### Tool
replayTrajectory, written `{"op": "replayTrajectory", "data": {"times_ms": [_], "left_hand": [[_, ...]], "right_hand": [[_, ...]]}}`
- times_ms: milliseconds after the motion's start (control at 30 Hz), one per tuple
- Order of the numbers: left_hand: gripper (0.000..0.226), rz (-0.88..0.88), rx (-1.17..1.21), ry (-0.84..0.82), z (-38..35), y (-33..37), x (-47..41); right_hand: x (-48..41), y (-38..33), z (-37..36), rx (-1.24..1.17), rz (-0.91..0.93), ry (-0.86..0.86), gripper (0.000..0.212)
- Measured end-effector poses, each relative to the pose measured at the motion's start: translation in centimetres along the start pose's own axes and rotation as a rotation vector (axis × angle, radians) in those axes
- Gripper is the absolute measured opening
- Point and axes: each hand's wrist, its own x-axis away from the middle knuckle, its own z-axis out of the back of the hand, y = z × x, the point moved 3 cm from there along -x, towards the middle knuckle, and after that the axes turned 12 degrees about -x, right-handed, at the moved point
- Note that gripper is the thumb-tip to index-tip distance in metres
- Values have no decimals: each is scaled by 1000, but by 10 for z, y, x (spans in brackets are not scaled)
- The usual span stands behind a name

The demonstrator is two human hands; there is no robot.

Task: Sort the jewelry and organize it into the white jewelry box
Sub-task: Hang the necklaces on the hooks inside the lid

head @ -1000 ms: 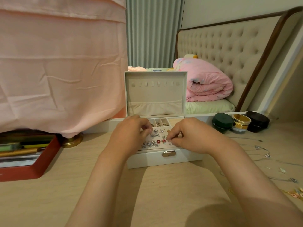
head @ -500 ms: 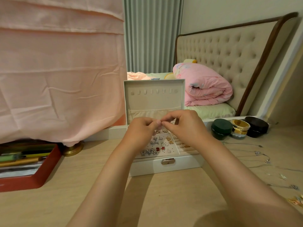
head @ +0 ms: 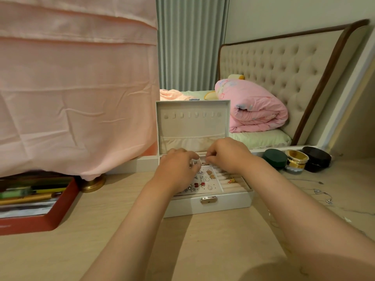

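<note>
I see both hands over the open white jewelry box, which sits at the middle of the desk toward its back edge, lid standing upright. The left hand and right hand are knuckles up with fingers curled, their tips nearly meeting above the back of the box's tray. From here I cannot tell whether either is pinching a piece, as anything there is too small to make out. Small earrings, silver, red and gold, lie scattered on the tray's flat left section; a gold piece sits in the ring rolls on the right. Thin silver necklaces lie loose near the desk's right edge. At the back right stand a green jar, a gold jar and a black jar, close together. A red tray sits at the left edge.
</note>
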Motion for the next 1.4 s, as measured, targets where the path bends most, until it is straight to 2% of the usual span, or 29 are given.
{"op": "replayTrajectory", "data": {"times_ms": [200,300,400,667,800,933,1167,1267,1400], "left_hand": [[25,-143,51,195,16,40,20],[19,-238,132,215,15,72,33],[15,-309,200,127,9,112,50],[11,-445,108,-263,-45,186,97],[22,-491,80,-316,-59,194,109],[11,-495,54,-248,-59,189,113],[12,-487,-29,-181,-66,167,119],[10,-445,16,-203,-64,150,119],[12,-361,190,-256,-49,133,120]], "right_hand": [[51,18,50,-117,-17,97,10],[89,36,66,-130,-39,63,10],[134,58,75,-117,-103,-31,8],[229,96,62,-165,-306,-332,11],[248,104,45,-161,-324,-355,12],[250,106,34,-158,-294,-335,5],[242,89,17,-185,-233,-379,6],[237,83,9,-234,-209,-363,7],[228,70,3,-383,-166,-325,9]]}}
